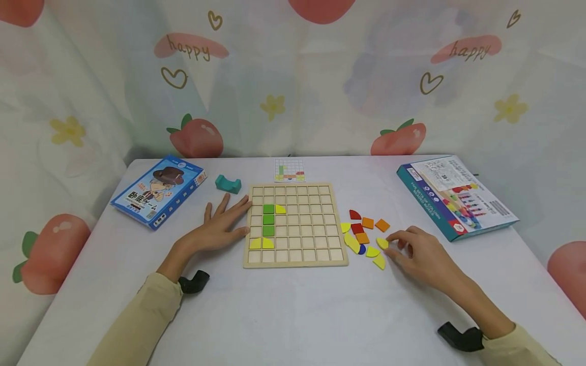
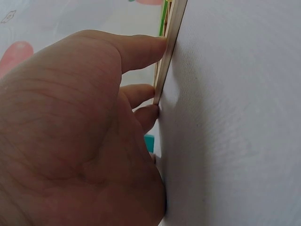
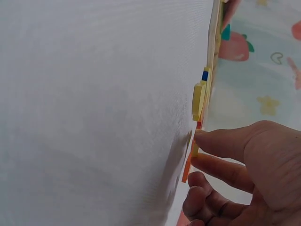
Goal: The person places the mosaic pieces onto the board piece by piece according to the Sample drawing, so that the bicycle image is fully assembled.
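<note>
A wooden grid board (image 1: 302,227) lies mid-table, with several green squares (image 1: 268,219) in one column and yellow quarter-circle pieces (image 1: 262,243) in its cells. My left hand (image 1: 220,226) touches the board's left edge with thumb and fingertips, its fingers spread. In the left wrist view the thumb (image 2: 146,52) meets the board's rim (image 2: 170,56). To the right of the board, my right hand (image 1: 423,256) pinches a yellow quarter-circle piece (image 1: 382,243) between thumb and index finger. Around it lie loose orange squares (image 1: 368,222), red pieces (image 1: 355,214), yellow pieces (image 1: 379,261) and a blue piece (image 1: 362,249).
Behind the board lies a pattern card (image 1: 289,170). A teal bridge-shaped block (image 1: 228,184) sits by the board's upper left corner. A blue box (image 1: 158,191) is at the back left, and a teal-and-white box (image 1: 458,197) at the back right.
</note>
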Demonstrator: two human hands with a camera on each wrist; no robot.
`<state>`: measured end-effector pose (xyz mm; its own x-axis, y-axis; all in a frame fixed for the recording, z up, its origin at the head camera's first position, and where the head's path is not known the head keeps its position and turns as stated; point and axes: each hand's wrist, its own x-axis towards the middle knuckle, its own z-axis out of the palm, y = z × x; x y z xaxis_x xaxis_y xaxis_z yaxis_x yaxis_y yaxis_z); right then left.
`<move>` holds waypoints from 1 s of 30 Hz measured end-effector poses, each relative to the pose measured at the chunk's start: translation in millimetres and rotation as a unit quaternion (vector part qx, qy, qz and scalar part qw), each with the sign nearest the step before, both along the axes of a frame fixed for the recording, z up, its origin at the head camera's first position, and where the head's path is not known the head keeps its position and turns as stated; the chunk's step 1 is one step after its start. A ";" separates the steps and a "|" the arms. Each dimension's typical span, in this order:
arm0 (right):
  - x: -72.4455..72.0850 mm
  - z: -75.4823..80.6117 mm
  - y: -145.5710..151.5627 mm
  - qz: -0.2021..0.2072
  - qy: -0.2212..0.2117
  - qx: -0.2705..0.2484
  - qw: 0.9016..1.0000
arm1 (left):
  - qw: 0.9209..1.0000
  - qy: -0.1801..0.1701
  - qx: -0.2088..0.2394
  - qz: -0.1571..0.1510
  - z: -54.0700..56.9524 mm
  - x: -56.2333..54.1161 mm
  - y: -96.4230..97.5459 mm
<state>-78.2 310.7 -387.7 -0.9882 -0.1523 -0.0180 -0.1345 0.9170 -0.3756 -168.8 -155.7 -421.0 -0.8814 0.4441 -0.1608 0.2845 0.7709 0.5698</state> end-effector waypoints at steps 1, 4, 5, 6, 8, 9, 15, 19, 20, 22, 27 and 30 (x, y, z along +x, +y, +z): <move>0.0 0.1 -0.2 0.000 0.000 0.000 1.000 | 1.000 0.000 0.000 0.000 -0.1 0.2 0.0; -0.3 0.6 -1.0 -0.002 0.002 -0.002 1.000 | 1.000 0.001 0.001 -0.001 -0.4 0.3 -0.3; -0.4 0.9 -1.4 -0.001 0.004 -0.003 1.000 | 1.000 0.002 0.000 -0.002 -0.7 0.2 -0.3; -0.5 1.3 -2.0 0.000 0.006 -0.005 1.000 | 1.000 0.003 0.000 -0.002 -0.7 0.3 -0.4; -0.7 2.2 -3.5 0.003 0.009 -0.009 1.000 | 1.000 0.003 -0.001 -0.002 -0.9 0.1 -0.7; -0.9 2.7 -4.6 0.005 0.011 -0.010 1.000 | 1.000 0.003 -0.002 -0.002 -0.8 0.2 -0.7; -3.7 5.0 -15.7 0.013 0.005 -0.022 1.000 | 1.000 0.003 -0.010 -0.001 -0.1 0.3 -0.8; -6.0 5.8 -24.8 0.022 -0.001 -0.029 0.999 | 1.000 0.000 -0.012 -0.002 0.2 0.1 -0.6; -6.3 5.7 -27.2 0.026 0.000 -0.032 0.999 | 1.000 -0.001 -0.014 -0.002 0.1 0.0 -0.5; -7.0 5.6 -32.2 0.033 0.004 -0.034 0.999 | 1.000 -0.002 -0.011 -0.002 0.7 0.1 -0.1; -9.3 3.5 -46.3 0.038 0.007 -0.043 0.998 | 1.000 -0.001 -0.006 -0.001 2.6 1.1 0.8; -10.6 2.8 -54.3 0.044 0.006 -0.045 0.998 | 1.000 -0.002 0.003 0.000 4.1 1.9 1.9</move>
